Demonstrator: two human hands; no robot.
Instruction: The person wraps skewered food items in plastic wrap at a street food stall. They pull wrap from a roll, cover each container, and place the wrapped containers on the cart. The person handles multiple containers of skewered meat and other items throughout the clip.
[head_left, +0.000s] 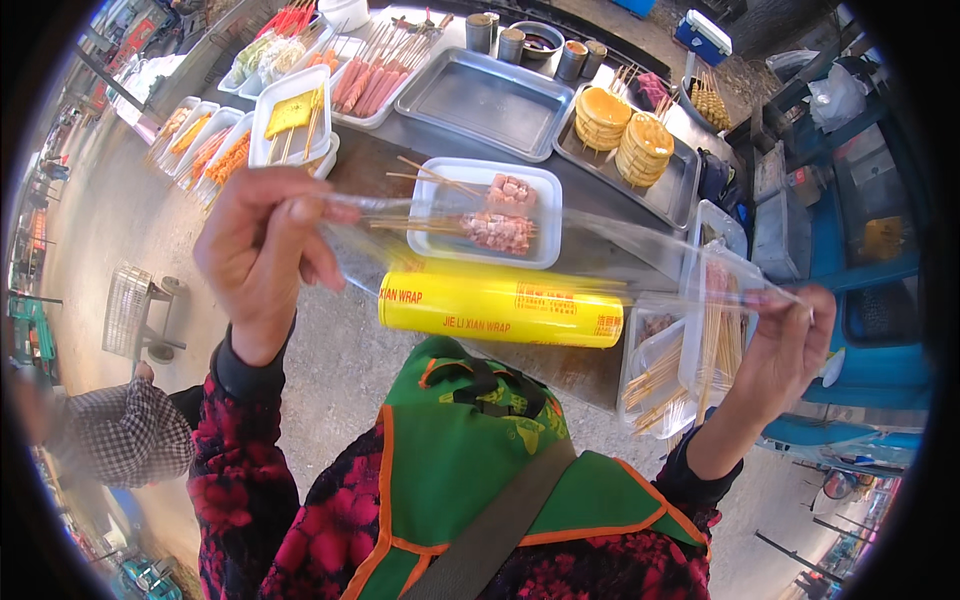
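A sheet of clear plastic wrap is stretched between my two raised hands. My left hand pinches its left end between thumb and fingers. At the right end, my right hand grips the sheet's corner. Beneath the film, a white tray holds skewers of pink meat, their wooden sticks pointing left. Nearer to me lies a yellow box or roll of plastic wrap with red print, close to my apron. Whether the film is still joined to it is unclear.
An empty metal tray, sausage skewers and steel cups stand at the back. Stacked round yellow pieces sit on another metal tray, right. A white tray with yellow sheets is at left. Stick-filled trays lie near my right hand.
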